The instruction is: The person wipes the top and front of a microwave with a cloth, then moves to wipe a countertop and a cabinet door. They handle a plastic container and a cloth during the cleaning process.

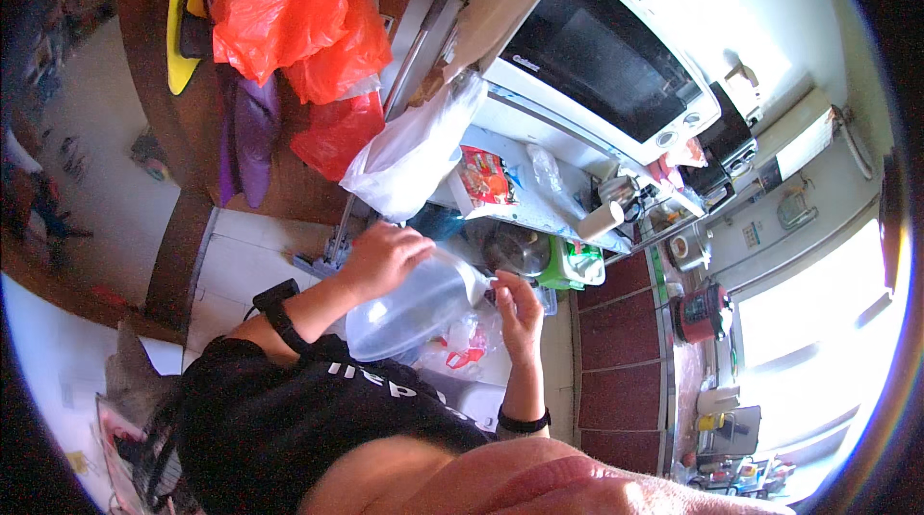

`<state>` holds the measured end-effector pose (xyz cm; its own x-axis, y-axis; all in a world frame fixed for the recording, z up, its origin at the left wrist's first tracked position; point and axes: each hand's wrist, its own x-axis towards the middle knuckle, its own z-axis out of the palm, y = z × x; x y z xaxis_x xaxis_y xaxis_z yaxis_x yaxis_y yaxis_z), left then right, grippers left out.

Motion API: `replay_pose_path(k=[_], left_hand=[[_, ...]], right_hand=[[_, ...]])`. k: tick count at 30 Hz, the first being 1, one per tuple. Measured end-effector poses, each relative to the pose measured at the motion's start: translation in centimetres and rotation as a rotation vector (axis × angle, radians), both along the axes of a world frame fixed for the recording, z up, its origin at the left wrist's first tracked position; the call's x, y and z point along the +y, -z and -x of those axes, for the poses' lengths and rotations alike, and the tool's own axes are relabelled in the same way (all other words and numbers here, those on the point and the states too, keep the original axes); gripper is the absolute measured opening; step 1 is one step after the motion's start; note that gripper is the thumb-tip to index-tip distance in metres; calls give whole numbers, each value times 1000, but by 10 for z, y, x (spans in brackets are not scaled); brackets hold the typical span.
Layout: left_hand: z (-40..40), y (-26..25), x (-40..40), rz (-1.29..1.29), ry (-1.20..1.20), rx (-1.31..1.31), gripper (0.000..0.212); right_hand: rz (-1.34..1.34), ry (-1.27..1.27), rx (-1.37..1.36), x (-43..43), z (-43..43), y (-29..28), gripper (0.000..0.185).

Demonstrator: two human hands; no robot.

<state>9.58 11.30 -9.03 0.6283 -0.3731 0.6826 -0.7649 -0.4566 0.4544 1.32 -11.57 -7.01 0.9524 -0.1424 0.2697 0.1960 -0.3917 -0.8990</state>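
Note:
A translucent plastic container [404,313] with a pale rim hangs tilted before my torso. My left hand [386,259], with a black band and device on its wrist, grips the rim at its upper left. At the right end of the rim, the thumb and fingers of my right hand [516,302] close on the edge, beside a small dark piece too small to identify. That wrist wears a black band. Below and behind the container are clear and red-printed plastic bags [462,349].
A white microwave [599,60] stands on a shelf rack, above a red food packet [487,176]. A white bag [415,147] hangs by the rack, near red bags [289,17]. Green-and-white container [577,262] sits below. Dark red cabinets [621,338] line the right side, under a counter with a red cooker [704,313].

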Motion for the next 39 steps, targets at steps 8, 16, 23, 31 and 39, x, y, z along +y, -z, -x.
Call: replay_pose_path(k=[8, 16, 23, 31, 39], left_hand=[[-81, -65, 96, 190, -47, 204, 22], [-222, -185, 140, 10, -58, 100, 31], [-297, -253, 109, -170, -231, 124, 29], [-340, -259, 84, -208, -282, 128, 29], [-369, -247, 100, -146, -386, 237, 36]], right_hand=[[-137, -7, 70, 30, -37, 7, 22], [-130, 10, 162, 20, -38, 17, 20], [-183, 34, 174, 5, -24, 30, 19], [-263, 141, 212, -18, -2, 54, 22], [-278, 167, 237, -26, -5, 69, 21]])
